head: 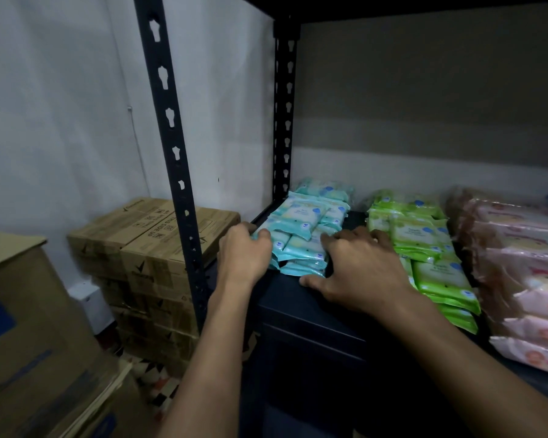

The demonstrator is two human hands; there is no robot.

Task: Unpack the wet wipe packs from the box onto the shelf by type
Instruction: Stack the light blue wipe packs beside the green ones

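Several light-blue wet wipe packs [307,226] lie piled at the left end of the dark shelf [301,308]. My left hand [246,252] curls round the left edge of the front blue packs. On the pile's right side rests my right hand [359,268], its fingers spread against the packs and its thumb on the shelf board. A row of green packs [424,248] lies to the right of the blue ones. Pink packs [525,279] lie further right, at the frame's edge.
A dark slotted shelf post [171,128] stands just left of my left arm. Stacked brown cartons [152,245] stand behind it against the white wall. A large cardboard box [23,327] is at lower left. Another shelf board [424,7] runs overhead.
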